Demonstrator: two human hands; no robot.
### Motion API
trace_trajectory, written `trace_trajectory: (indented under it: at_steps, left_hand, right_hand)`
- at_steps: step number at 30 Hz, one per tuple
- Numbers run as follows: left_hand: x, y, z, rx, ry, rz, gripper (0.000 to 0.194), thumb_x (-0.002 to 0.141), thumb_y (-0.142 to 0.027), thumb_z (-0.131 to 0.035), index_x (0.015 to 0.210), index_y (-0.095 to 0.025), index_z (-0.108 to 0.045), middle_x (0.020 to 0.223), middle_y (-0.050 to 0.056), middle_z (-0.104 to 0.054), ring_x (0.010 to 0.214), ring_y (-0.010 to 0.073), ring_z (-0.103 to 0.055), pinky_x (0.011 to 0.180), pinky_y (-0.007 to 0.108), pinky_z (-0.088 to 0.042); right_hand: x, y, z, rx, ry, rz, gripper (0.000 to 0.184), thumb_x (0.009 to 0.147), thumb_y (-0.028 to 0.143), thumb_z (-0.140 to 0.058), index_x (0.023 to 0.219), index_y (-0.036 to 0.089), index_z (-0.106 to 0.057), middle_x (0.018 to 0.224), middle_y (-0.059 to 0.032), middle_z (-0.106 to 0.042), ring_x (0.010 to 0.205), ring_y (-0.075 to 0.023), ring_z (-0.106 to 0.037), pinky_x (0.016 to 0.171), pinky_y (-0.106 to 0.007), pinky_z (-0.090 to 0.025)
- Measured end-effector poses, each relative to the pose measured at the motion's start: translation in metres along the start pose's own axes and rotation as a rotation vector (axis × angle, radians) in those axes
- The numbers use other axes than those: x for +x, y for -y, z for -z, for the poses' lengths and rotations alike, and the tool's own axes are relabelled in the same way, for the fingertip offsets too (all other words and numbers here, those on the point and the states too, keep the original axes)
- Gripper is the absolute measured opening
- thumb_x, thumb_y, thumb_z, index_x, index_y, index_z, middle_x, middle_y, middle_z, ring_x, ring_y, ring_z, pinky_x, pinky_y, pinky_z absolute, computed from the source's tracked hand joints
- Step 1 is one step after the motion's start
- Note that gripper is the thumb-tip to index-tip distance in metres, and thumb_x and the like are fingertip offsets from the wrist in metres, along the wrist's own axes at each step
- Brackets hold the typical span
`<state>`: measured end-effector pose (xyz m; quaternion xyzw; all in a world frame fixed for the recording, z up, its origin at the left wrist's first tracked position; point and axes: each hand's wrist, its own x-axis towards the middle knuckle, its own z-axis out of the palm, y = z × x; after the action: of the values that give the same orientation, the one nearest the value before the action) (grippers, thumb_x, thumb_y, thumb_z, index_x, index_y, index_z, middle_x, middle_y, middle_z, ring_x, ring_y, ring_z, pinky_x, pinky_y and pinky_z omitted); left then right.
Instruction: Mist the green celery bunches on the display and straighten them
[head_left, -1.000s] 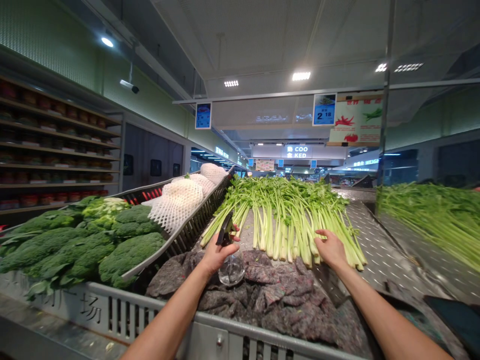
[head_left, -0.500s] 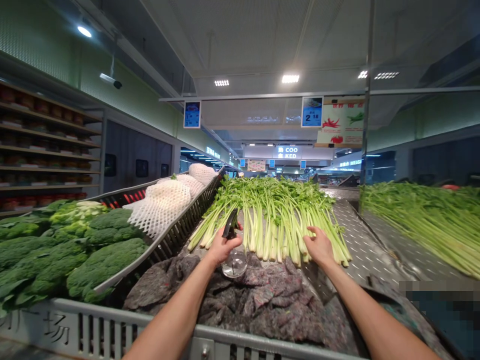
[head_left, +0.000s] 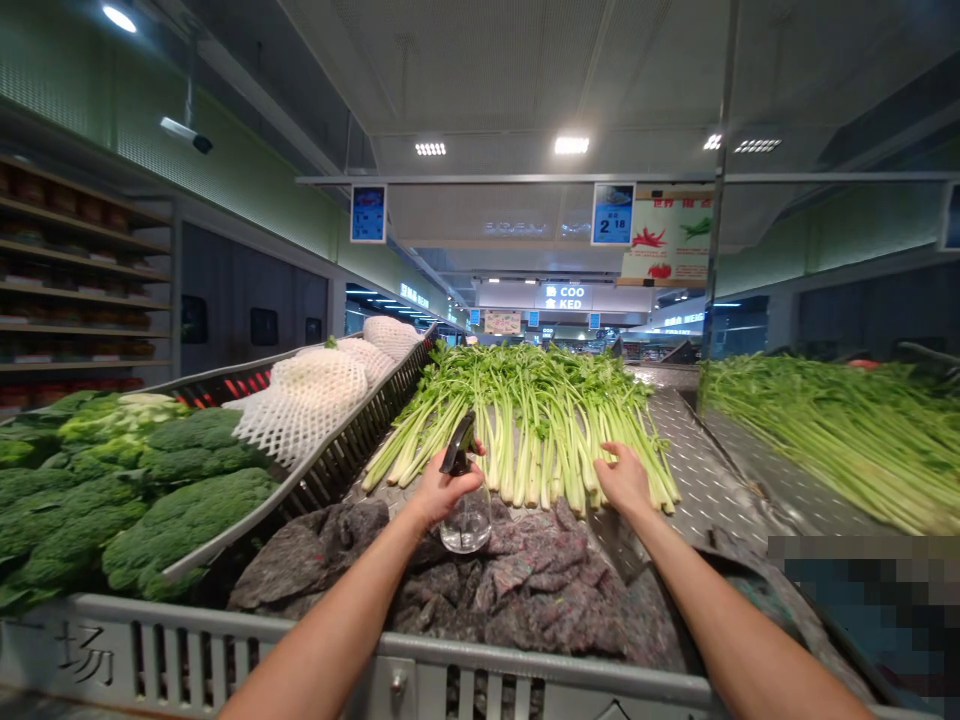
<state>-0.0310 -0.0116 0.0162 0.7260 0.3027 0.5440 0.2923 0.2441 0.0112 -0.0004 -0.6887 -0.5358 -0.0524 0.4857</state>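
Note:
My left hand (head_left: pixel 444 492) is wrapped round the neck of a clear spray bottle (head_left: pixel 466 525) with a black trigger head. The bottle is upright above a crumpled grey-brown felt cloth (head_left: pixel 525 585), and liquid shows inside it. Beyond it, celery (head_left: pixel 517 440) lies in a wide row, pale stalk ends toward me and leaves away. My right hand (head_left: pixel 624 480) is at the right part of the row, over the stalk ends, its fingers loosely apart and holding nothing. Whether its fingertips touch the stalks I cannot tell.
Broccoli (head_left: pixel 187 520) fills a crate on the left, with netted white produce (head_left: pixel 311 395) behind it. A grey slotted crate wall (head_left: pixel 300 640) runs along the front. Patterned metal shelf (head_left: pixel 690 450) shows right of the celery, beside a mirror (head_left: pixel 810 450). Price signs (head_left: pixel 613 214) hang overhead.
The view has shifted slightly, so the whole scene sits a little further left and higher. My left hand still grips the bottle; my right hand stays by the celery.

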Motion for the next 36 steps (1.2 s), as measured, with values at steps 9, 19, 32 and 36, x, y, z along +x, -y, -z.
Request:
trace_trajectory:
  at_steps: [9,19,32,36]
  left_hand:
    - [-0.003,-0.005,-0.006,-0.063,-0.021,-0.041,0.041,0.056,-0.024,-0.059,0.096,-0.017,-0.051,0.094,0.004,-0.058,0.078,0.0169,-0.056,0.077,0.032,-0.043]
    - [-0.004,-0.012,-0.010,-0.106,0.021,0.018,0.031,0.056,-0.025,-0.060,0.085,-0.015,-0.056,0.081,0.003,-0.059,0.070,0.0153,-0.054,0.071,0.031,-0.042]
    - [0.006,-0.011,-0.024,-0.116,0.059,-0.001,0.039,0.055,-0.024,-0.060,0.093,-0.015,-0.055,0.083,0.004,-0.060,0.076,0.0168,-0.055,0.071,0.030,-0.043]
    - [0.017,-0.020,-0.042,-0.205,0.033,-0.011,0.042,0.055,-0.023,-0.061,0.096,-0.015,-0.054,0.085,0.004,-0.060,0.078,0.0179,-0.056,0.075,0.032,-0.042]
  right_hand:
    - [-0.002,-0.002,-0.002,-0.038,0.031,-0.016,0.036,0.068,0.027,-0.040,0.099,0.015,-0.056,0.097,-0.0091,-0.056,0.071,-0.0148,-0.055,0.065,-0.026,-0.039]
    - [0.001,-0.006,-0.005,-0.038,0.011,0.003,0.037,0.068,0.027,-0.041,0.098,0.015,-0.057,0.096,-0.0095,-0.057,0.070,-0.0154,-0.055,0.065,-0.026,-0.040]
    - [-0.001,-0.001,0.000,0.005,-0.026,-0.024,0.037,0.067,0.026,-0.041,0.099,0.013,-0.056,0.098,-0.0111,-0.056,0.071,-0.0162,-0.055,0.067,-0.028,-0.040]
    - [0.010,0.007,0.022,0.017,-0.074,-0.031,0.038,0.067,0.026,-0.041,0.101,0.014,-0.054,0.102,-0.0113,-0.053,0.074,-0.0170,-0.056,0.069,-0.029,-0.040]
